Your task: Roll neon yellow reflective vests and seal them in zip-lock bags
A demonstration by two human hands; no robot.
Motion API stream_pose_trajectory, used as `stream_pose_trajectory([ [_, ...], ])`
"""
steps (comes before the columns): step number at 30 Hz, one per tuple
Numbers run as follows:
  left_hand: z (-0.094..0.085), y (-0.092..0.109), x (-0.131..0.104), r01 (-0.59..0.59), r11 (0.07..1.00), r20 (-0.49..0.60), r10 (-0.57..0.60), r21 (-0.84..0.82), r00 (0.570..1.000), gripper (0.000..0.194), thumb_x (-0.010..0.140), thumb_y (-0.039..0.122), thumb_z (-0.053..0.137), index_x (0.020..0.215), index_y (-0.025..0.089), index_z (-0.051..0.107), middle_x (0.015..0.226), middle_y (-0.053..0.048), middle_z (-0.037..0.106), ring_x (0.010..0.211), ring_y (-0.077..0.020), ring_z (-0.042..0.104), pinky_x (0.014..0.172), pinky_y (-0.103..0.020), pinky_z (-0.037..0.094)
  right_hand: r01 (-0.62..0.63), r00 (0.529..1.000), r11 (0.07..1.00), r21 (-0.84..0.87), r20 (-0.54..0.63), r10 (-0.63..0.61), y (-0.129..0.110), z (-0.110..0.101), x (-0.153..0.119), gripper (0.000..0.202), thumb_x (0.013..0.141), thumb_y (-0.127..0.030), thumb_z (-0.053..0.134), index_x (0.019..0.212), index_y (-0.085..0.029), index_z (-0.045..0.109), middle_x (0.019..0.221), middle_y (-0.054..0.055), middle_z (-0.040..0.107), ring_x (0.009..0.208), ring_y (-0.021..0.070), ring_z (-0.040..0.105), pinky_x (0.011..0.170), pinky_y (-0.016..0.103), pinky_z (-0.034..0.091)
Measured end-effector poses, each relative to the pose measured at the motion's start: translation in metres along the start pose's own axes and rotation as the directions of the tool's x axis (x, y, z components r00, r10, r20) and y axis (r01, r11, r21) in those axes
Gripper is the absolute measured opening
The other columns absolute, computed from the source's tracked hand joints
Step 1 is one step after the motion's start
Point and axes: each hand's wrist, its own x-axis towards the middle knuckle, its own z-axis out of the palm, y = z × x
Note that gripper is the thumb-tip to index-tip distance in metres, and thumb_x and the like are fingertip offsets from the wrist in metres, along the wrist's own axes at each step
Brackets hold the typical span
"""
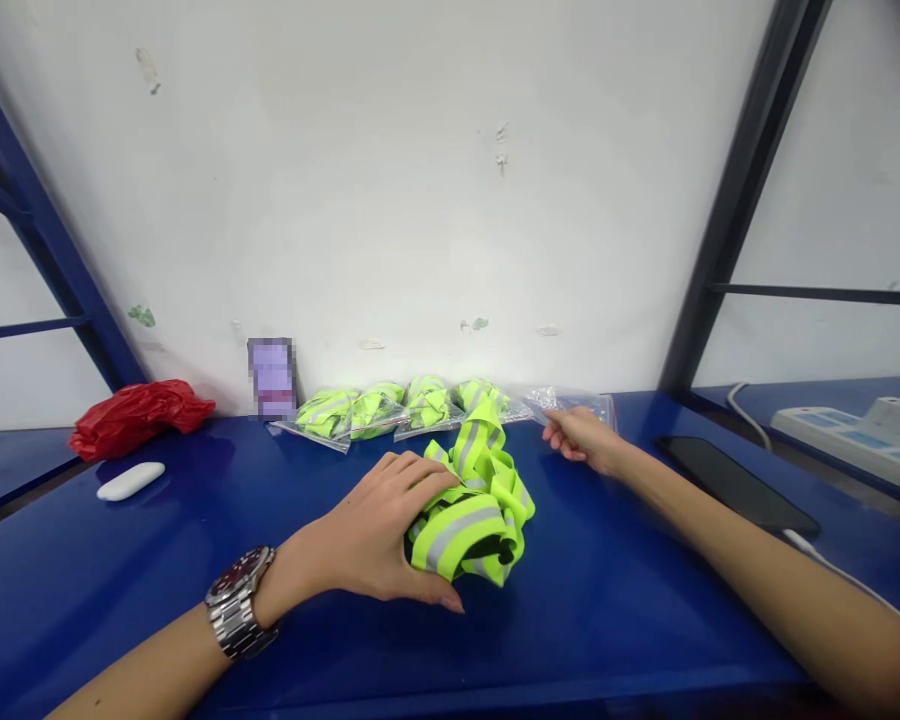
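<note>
A bundle of yellow-green reflective straps [469,525] lies loosely folded in the middle of the blue table. My left hand [390,525], with a watch on its wrist, curls around the bundle's left side, thumb at the front and fingers on top. Farther right, my right hand [581,437] has its fingers closed at a clear plastic bag [551,402] near the wall. Behind the bundle, several clear bags [326,415] holding similar yellow-green straps lie in a row along the wall.
On the left are a red plastic bag [139,415] and a white case [131,481]. A phone [272,378] leans on the wall. Beneath and beyond my right forearm lies a dark phone [735,485] with a white cable; a power strip [855,440] sits at far right.
</note>
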Motion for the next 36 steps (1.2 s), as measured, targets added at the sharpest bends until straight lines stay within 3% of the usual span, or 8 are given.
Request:
stream_pose_trajectory([
  [7, 0.013, -0.007, -0.003, -0.157, 0.963, 0.015, 0.158, 0.220, 0.987, 0.056, 0.072, 0.008, 0.059, 0.125, 0.017, 0.044, 0.126, -0.017, 0.048, 0.107, -0.0286, 0.049, 0.089, -0.043, 0.045, 0.405, 0.910, 0.887, -0.219, 0.009, -0.414, -0.014, 0.019, -0.026, 0.035, 0.084, -0.043, 0.058, 0.062, -0.016, 0.058, 0.045, -0.003, 0.050, 0.038, 0.0093, 0.046, 0.042, 0.021, 0.034],
  [11, 0.014, -0.016, -0.003, -0.236, 0.892, -0.116, 0.300, 0.386, 0.947, 0.056, 0.069, -0.006, 0.045, 0.118, 0.020, 0.049, 0.123, -0.017, 0.050, 0.108, -0.0279, 0.049, 0.089, -0.046, 0.048, 0.792, 0.576, 0.529, -0.304, 0.089, -0.812, -0.022, 0.033, -0.058, 0.019, 0.087, -0.037, 0.055, 0.082, -0.019, 0.059, 0.069, 0.002, 0.059, 0.063, 0.0164, 0.056, 0.059, 0.029, 0.044],
  [14, 0.015, -0.020, -0.001, -0.239, 0.837, -0.230, 0.389, 0.492, 0.892, 0.046, 0.078, -0.001, 0.046, 0.115, 0.024, 0.052, 0.118, -0.013, 0.054, 0.107, -0.0259, 0.053, 0.087, -0.045, 0.051, 0.912, 0.326, 0.258, -0.320, 0.180, -0.928, -0.027, 0.044, -0.081, 0.008, 0.087, -0.027, 0.053, 0.091, -0.021, 0.057, 0.081, 0.006, 0.059, 0.077, 0.0204, 0.056, 0.071, 0.036, 0.046],
  [17, 0.021, -0.019, 0.001, -0.211, 0.843, -0.332, 0.408, 0.495, 0.850, 0.040, 0.083, 0.010, 0.057, 0.118, 0.029, 0.051, 0.115, -0.009, 0.057, 0.108, -0.0250, 0.056, 0.088, -0.043, 0.053, 0.952, 0.238, 0.129, -0.278, 0.407, -0.882, -0.029, 0.054, -0.097, 0.019, 0.088, -0.026, 0.052, 0.106, -0.021, 0.057, 0.098, 0.010, 0.061, 0.094, 0.0243, 0.056, 0.082, 0.041, 0.046],
  [21, 0.028, -0.011, 0.005, -0.158, 0.894, -0.516, 0.378, 0.419, 0.769, 0.044, 0.079, 0.021, 0.067, 0.119, 0.027, 0.049, 0.107, -0.007, 0.061, 0.103, -0.0232, 0.060, 0.089, -0.040, 0.055, 0.951, 0.295, 0.157, -0.267, 0.623, -0.724, -0.028, 0.062, -0.109, 0.052, 0.087, -0.040, 0.057, 0.132, -0.018, 0.043, 0.129, 0.016, 0.050, 0.120, 0.0301, 0.045, 0.099, 0.047, 0.039],
  [25, 0.024, -0.013, 0.004, -0.065, 0.841, -0.570, 0.419, 0.537, 0.707, 0.042, 0.077, 0.017, 0.067, 0.113, 0.029, 0.050, 0.109, -0.006, 0.058, 0.105, -0.0229, 0.057, 0.092, -0.044, 0.051, 0.917, 0.399, 0.283, -0.282, 0.632, -0.665, -0.025, 0.064, -0.108, 0.037, 0.087, -0.043, 0.057, 0.114, -0.017, 0.054, 0.108, 0.012, 0.059, 0.098, 0.0266, 0.054, 0.083, 0.040, 0.046],
  [31, 0.016, -0.021, 0.001, 0.026, 0.891, -0.430, 0.193, 0.454, 0.882, 0.042, 0.078, 0.014, 0.057, 0.118, 0.018, 0.045, 0.110, -0.016, 0.053, 0.103, -0.0292, 0.051, 0.085, -0.049, 0.048, 0.740, 0.636, 0.671, -0.047, 0.373, -0.675, -0.024, 0.066, -0.098, 0.032, 0.081, -0.044, 0.066, 0.100, -0.020, 0.057, 0.086, 0.004, 0.063, 0.080, 0.0207, 0.058, 0.070, 0.032, 0.047],
  [36, 0.017, -0.022, 0.001, 0.088, 0.904, -0.306, 0.049, 0.418, 0.951, 0.038, 0.078, 0.008, 0.048, 0.116, 0.015, 0.052, 0.116, -0.017, 0.051, 0.108, -0.0319, 0.049, 0.089, -0.052, 0.044, 0.457, 0.777, 0.801, 0.386, 0.266, -0.571, -0.032, 0.067, -0.098, 0.032, 0.077, -0.040, 0.070, 0.099, -0.022, 0.056, 0.092, 0.004, 0.064, 0.085, 0.0207, 0.062, 0.073, 0.032, 0.050],
])
